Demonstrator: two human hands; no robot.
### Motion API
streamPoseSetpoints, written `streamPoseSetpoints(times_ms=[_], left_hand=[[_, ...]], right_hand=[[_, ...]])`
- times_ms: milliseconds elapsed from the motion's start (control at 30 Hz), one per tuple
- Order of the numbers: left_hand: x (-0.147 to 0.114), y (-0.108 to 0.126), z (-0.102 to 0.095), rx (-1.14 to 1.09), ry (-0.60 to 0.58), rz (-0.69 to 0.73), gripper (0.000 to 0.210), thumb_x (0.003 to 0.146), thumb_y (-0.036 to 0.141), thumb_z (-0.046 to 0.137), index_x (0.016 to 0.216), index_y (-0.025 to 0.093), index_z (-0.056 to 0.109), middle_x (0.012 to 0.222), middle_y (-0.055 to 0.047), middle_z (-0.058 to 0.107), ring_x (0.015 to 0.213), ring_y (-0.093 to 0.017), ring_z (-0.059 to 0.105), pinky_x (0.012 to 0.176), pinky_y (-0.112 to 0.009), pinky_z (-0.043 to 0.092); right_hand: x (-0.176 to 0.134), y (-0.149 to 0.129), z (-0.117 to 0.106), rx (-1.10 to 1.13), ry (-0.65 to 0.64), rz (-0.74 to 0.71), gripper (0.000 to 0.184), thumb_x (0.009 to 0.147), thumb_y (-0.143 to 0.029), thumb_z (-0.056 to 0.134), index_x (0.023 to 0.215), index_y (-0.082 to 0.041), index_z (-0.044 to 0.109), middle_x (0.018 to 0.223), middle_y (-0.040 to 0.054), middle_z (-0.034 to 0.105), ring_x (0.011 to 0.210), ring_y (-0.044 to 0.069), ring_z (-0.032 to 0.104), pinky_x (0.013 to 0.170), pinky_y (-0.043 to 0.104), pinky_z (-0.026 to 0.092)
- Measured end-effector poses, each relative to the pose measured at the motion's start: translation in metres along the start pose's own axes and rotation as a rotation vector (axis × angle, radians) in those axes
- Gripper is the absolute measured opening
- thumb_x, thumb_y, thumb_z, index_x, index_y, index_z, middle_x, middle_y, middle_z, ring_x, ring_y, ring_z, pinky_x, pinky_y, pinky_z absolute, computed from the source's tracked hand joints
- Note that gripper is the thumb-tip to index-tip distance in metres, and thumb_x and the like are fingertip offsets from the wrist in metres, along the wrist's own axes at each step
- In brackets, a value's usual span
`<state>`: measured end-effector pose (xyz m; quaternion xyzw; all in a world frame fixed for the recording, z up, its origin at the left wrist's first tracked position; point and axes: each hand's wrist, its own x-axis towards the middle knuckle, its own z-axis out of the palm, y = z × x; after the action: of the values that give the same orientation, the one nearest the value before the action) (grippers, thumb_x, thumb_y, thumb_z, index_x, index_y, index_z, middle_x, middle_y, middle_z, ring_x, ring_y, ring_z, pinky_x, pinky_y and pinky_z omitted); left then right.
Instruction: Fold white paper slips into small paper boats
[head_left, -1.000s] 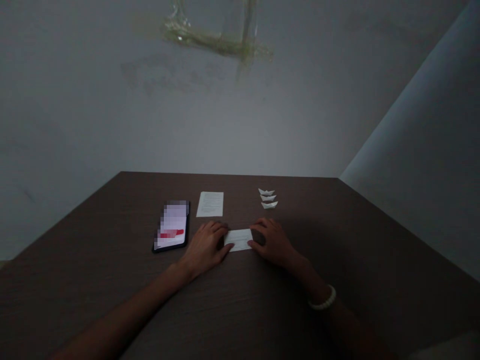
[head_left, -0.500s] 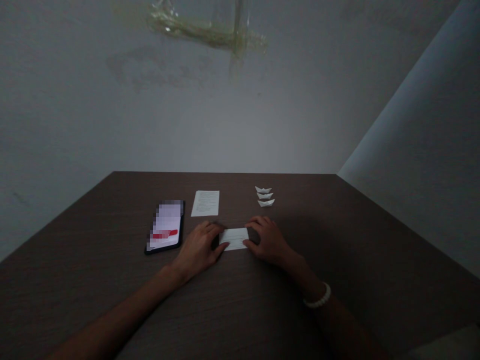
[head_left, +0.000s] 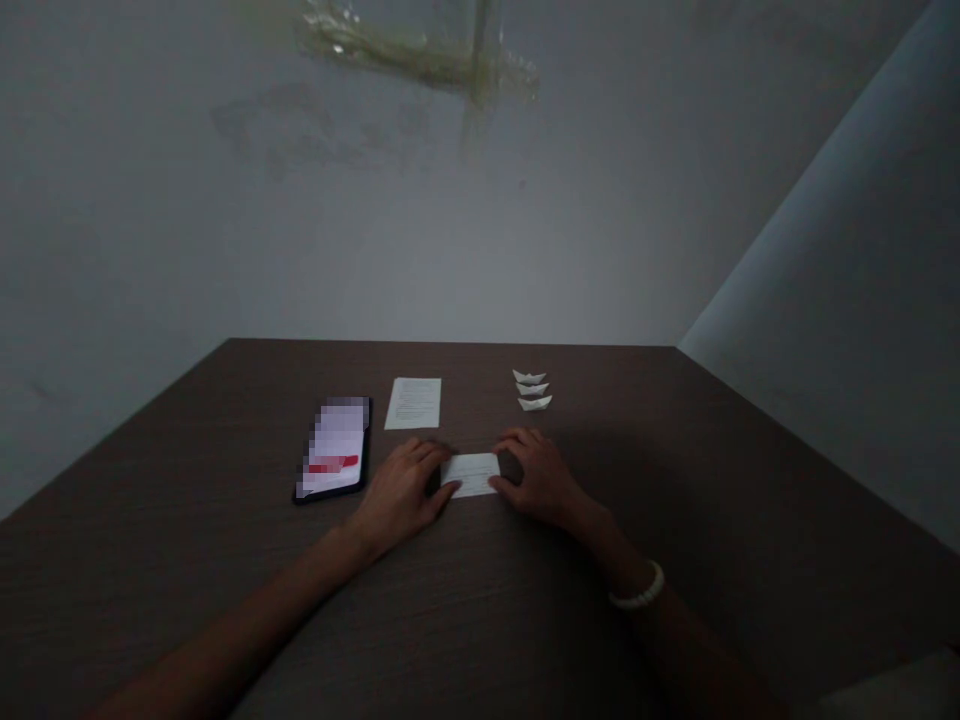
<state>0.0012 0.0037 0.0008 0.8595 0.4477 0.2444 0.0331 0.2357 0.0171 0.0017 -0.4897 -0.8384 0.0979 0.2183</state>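
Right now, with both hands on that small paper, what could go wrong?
The left hand sits near the phone and might nudge it. The small paper, touched at both ends, could crease under an uneven pull. The three paper boats beyond the right hand might scatter if brushed.

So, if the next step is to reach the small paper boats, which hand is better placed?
Probably the right hand: the paper boats lie just beyond it. The left hand is farther away, nearer the phone. Both have fingers at the small paper's ends.
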Motion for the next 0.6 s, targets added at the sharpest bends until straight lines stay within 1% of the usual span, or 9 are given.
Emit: streamPoseSetpoints(times_ms=[400, 600], left_hand=[[0.0002, 0.0010, -0.0009, 0.023, 0.004, 0.000, 0.025, 0.085, 0.033, 0.060, 0.104, 0.016, 0.062, 0.103, -0.008, 0.064, 0.098, -0.026, 0.055, 0.087, -0.043, 0.047], [0.0008, 0.0001, -0.0004, 0.007, -0.004, 0.013, 0.030, 0.086, 0.032, 0.059, 0.111, 0.015, 0.060, 0.113, -0.009, 0.063, 0.105, -0.026, 0.054, 0.092, -0.043, 0.046]], right_hand=[[0.0001, -0.0004, -0.0010, 0.018, 0.001, 0.002, 0.033, 0.074, -0.032, 0.071, 0.103, -0.021, 0.059, 0.115, 0.0069, 0.056, 0.108, 0.024, 0.047, 0.093, 0.040, 0.037], [-0.0004, -0.0023, -0.0005, 0.033, 0.019, -0.014, 0.029, 0.074, -0.029, 0.071, 0.100, -0.021, 0.060, 0.114, 0.0067, 0.056, 0.108, 0.024, 0.047, 0.093, 0.040, 0.037]])
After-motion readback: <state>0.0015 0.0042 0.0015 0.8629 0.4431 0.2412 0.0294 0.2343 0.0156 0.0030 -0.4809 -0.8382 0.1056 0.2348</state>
